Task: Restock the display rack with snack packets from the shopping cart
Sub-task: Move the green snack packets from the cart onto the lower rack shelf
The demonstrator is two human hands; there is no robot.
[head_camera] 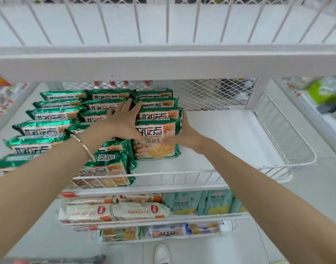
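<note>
Green snack packets (49,128) lie in overlapping rows on the white wire display rack's middle shelf (230,134). The rightmost row ends in a front packet (159,149) leaning on the ones behind. My left hand (125,122) lies flat with fingers spread across the left side of that row, touching the packets. My right hand (184,134) cups the right edge of a packet in the row, thumb on its front. The shopping cart is out of view.
The right half of the middle shelf is bare, bounded by a low wire rim (182,176) and a wire side guard (289,130). Lower shelves hold white bread-like packets (113,212) and pale teal packets (201,202). My shoe (162,254) shows on the floor below.
</note>
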